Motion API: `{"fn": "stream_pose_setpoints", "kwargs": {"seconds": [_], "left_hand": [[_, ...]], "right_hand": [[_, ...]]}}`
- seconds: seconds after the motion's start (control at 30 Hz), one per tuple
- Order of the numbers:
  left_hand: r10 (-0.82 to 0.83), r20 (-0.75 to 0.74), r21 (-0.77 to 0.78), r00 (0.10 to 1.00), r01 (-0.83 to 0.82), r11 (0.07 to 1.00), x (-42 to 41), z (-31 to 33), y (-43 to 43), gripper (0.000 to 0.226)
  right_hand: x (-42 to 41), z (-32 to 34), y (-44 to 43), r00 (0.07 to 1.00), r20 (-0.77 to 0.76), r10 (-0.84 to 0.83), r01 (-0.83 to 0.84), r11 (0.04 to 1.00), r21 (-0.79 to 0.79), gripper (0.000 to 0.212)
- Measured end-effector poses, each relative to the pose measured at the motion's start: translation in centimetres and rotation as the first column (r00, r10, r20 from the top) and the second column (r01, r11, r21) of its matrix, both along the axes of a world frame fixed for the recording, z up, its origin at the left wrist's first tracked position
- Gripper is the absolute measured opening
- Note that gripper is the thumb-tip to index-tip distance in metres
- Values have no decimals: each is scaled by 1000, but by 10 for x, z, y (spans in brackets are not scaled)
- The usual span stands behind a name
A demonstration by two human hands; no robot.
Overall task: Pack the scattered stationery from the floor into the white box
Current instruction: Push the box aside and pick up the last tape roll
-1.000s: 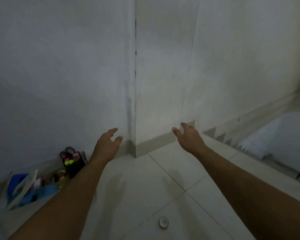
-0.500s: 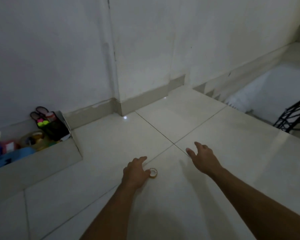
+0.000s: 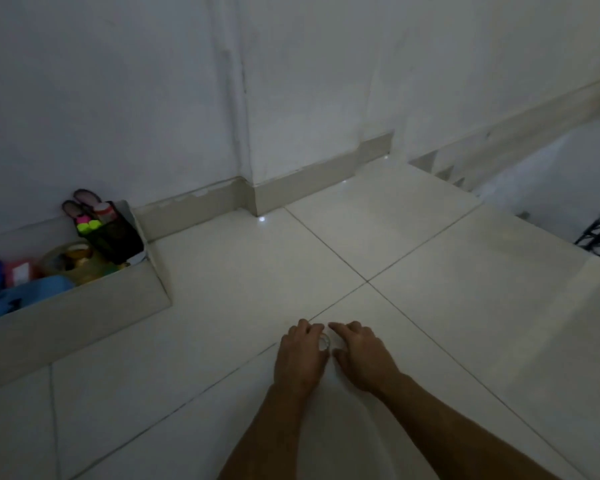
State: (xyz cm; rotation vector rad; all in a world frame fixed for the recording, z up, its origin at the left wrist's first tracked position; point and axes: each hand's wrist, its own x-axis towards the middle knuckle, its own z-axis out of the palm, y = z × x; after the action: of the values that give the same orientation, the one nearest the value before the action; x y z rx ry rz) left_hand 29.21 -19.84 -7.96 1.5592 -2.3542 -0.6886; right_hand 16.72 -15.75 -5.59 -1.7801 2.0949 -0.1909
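Where the tiled floor point(image 3: 430, 341) meets the white wall point(image 3: 118, 98), the white box point(image 3: 66, 320) sits at the left, with its left end cut off by the frame edge. Its contents are dim and partly hidden by its near wall: a blue item point(image 3: 25, 292), a black mesh holder point(image 3: 115, 233) with highlighters point(image 3: 87, 225) and scissor handles point(image 3: 82, 202) sticking out, and tape rolls point(image 3: 73, 258) beside it. Both forearms enter from the bottom edge and the hands lie low on the floor, well apart from the box. The left hand point(image 3: 300, 355) curls its fingers over the small tape roll point(image 3: 324, 342) and covers most of it — only a pale sliver shows. The right hand point(image 3: 361, 355) is loosely spread and holds nothing, its forefinger just beside the roll — contact cannot be confirmed.
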Motion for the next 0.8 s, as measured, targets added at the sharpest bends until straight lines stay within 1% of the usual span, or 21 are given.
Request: {"fn": "stream_pose_setpoints", "kwargs": {"seconds": [0.07, 0.13, 0.23, 0.33, 0.37, 0.47, 0.57, 0.63, 0.7, 0.77, 0.8], "left_hand": [[68, -132, 82, 989, -57, 995, 9, 1, 2, 52], [113, -223, 118, 968, -88, 989, 24, 6, 2, 61], [123, -241, 44, 963, -116, 992, 57, 15, -3, 65], [179, -240, -61, 954, -198, 978, 95, 30, -14, 68], [194, -232, -99, 953, -221, 970, 108, 38, -18, 70], [231, -247, -219, 941, -286, 933, 150, 63, -31, 73], [279, -294, -314, 914, -368, 875, 199, 93, -48, 74], [316, -355, -339, 880, -435, 834, 230, 114, -61, 69], [356, -388, -372, 850, -498, 784, 257, 134, -74, 65], [376, -396, -407, 837, -528, 745, 282, 152, -87, 65], [381, -393, -411, 837, -531, 741, 293, 159, -93, 66]], "right_hand": [[15, -3, -7, 997, 57, 43, -41, 999, -36, 45], [26, -3, -13, 985, 152, 81, -72, 995, -68, 39], [48, 3, -29, 952, 293, 95, -76, 994, -73, 35], [86, 19, -51, 870, 491, 51, -29, 998, -53, 30], [101, 26, -60, 846, 531, 52, -26, 998, -56, 29], [147, 53, -89, 830, 542, 130, -74, 989, -125, 29], [198, 83, -119, 853, 459, 251, -145, 956, -253, 28], [234, 105, -135, 846, 432, 314, -172, 926, -336, 25], [267, 125, -150, 810, 479, 340, -156, 911, -383, 22], [295, 142, -166, 727, 598, 337, -120, 920, -373, 21], [307, 148, -175, 692, 641, 331, -105, 925, -364, 22]]}}
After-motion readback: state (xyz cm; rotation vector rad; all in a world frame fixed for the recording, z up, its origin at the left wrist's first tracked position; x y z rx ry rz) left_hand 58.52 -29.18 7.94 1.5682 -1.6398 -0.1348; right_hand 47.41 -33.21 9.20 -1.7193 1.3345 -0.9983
